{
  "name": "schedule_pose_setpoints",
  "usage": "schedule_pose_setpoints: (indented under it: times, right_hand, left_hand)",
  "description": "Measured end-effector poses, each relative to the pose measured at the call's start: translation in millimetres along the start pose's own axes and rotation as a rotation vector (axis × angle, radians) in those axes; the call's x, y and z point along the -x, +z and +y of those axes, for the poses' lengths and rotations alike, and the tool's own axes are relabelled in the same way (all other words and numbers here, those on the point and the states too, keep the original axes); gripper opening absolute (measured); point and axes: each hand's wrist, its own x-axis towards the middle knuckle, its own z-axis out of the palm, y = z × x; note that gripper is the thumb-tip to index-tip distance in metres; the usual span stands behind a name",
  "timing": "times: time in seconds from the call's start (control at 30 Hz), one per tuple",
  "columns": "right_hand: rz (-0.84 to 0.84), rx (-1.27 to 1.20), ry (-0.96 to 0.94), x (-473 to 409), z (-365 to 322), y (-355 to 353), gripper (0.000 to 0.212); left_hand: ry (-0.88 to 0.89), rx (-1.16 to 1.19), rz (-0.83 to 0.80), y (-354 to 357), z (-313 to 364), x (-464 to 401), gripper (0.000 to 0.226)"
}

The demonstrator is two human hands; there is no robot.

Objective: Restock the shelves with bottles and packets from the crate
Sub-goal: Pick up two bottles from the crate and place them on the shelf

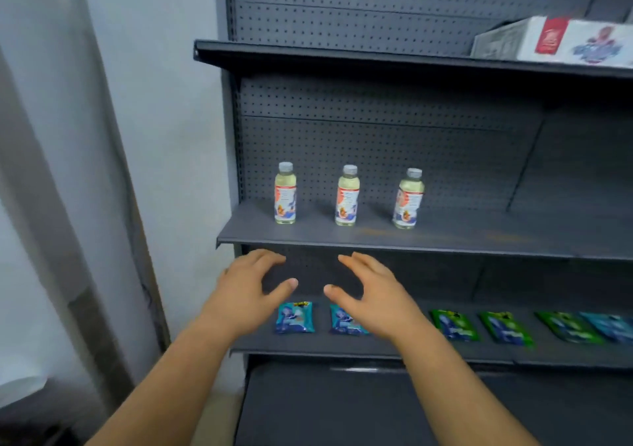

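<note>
**Both hands bare before the stocked shelves**

The left hand (251, 286) and right hand (368, 288) reach forward side by side, palms turned toward each other, in front of the gap between the middle shelf (445, 240) and the lower shelf (342, 346). On each hand the fingers (270, 257) are spread apart and gently bent, the thumbs pointing inward at one another; neither hand holds or touches anything.

Three bottles stand upright on the middle shelf, well apart from one another: the left bottle (285, 193), the middle bottle (347, 195) and the right bottle (408, 199). Each has a grey cap, pale liquid and a white, orange and blue label.

Packets lie flat in a row on the lower shelf. A blue packet (294, 317) shows between the two hands; a second blue packet (342, 320) is partly hidden behind the right hand. Farther right lie green packets (454, 325), then another bluish one at the frame's edge, blurred.

On the top shelf (342, 57), at the right, rests a white box (561, 41) with a red patch on its face.
</note>
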Motion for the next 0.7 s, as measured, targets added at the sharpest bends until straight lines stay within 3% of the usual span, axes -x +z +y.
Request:
schedule_pose_setpoints:
  times: [0.27,0.33,0.47,0.7]
  right_hand:
    - [0.109,0.065,0.026,-18,100,-74,0.073]
    - [0.125,0.047,0.027,-28,115,-83,0.074]
    - [0.145,0.031,0.023,-58,136,-94,0.075]
    - [0.193,0.110,0.016,-128,154,-94,0.071]
  left_hand:
    - [0.117,-0.043,-0.036,69,89,-78,0.070]
    - [0.122,-0.063,-0.048,77,101,-95,0.059]
    - [0.160,-0.087,-0.033,92,110,-133,0.052]
    - [0.155,-0.085,0.037,123,99,-204,0.065]
